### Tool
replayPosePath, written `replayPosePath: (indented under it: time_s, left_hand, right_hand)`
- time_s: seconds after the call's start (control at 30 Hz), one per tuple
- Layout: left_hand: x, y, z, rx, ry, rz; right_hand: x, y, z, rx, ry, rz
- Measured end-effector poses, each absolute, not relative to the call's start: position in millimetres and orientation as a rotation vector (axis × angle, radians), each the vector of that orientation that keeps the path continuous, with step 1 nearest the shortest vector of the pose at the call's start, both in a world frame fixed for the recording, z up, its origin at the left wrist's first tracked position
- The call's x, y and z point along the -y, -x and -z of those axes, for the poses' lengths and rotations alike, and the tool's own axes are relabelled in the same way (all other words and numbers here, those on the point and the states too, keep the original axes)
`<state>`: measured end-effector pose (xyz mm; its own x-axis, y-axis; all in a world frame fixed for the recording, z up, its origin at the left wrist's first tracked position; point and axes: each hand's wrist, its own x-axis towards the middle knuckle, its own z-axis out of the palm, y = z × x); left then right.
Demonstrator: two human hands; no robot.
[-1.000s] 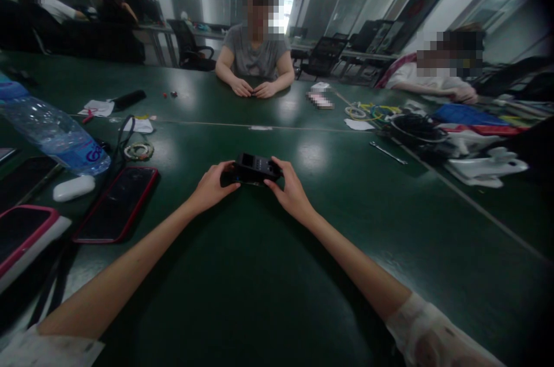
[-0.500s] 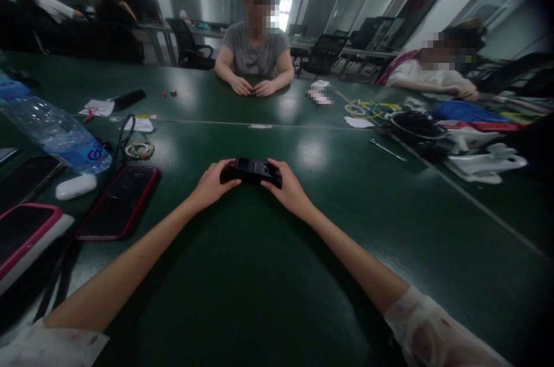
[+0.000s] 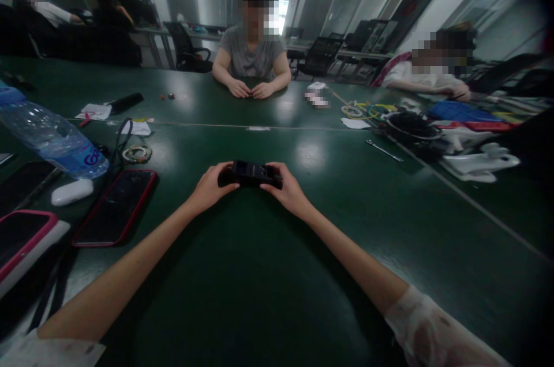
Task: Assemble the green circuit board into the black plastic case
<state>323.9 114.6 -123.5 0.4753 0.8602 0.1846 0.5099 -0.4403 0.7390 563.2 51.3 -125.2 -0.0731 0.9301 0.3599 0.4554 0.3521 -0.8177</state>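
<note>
A small black boxy device [image 3: 251,173], with a recessed panel and small marks on top, sits at the middle of the green table [image 3: 242,274]. My left hand [image 3: 213,186] grips its left end, thumb in front and fingers behind. On the right end my right hand [image 3: 286,185] holds it the same way. Both forearms stretch forward over the table. The exact kind of device is too dark to make out, and its ends are partly covered by my fingers.
Left of me lie a red-cased phone [image 3: 116,208], a white earbud case [image 3: 72,191], a water bottle [image 3: 56,136] and a bracelet [image 3: 137,153]. At right are a wrench [image 3: 384,150], cables [image 3: 411,124] and white plastic parts [image 3: 476,160]. A person [image 3: 252,49] sits opposite.
The whole view has shifted slightly, with the surroundings a little lower and further left. Both hands keep their hold on the black device, which appears tipped slightly differently.
</note>
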Motion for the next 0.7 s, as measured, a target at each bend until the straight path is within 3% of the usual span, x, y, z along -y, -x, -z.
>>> replayPosePath:
  time_s: [0.7]
  left_hand:
    - [-116.3,-324.0,125.0,-1.123,-2.156,-0.759]
  right_hand:
    - [-51.8,-563.3,125.2,1.712,1.292,-0.608]
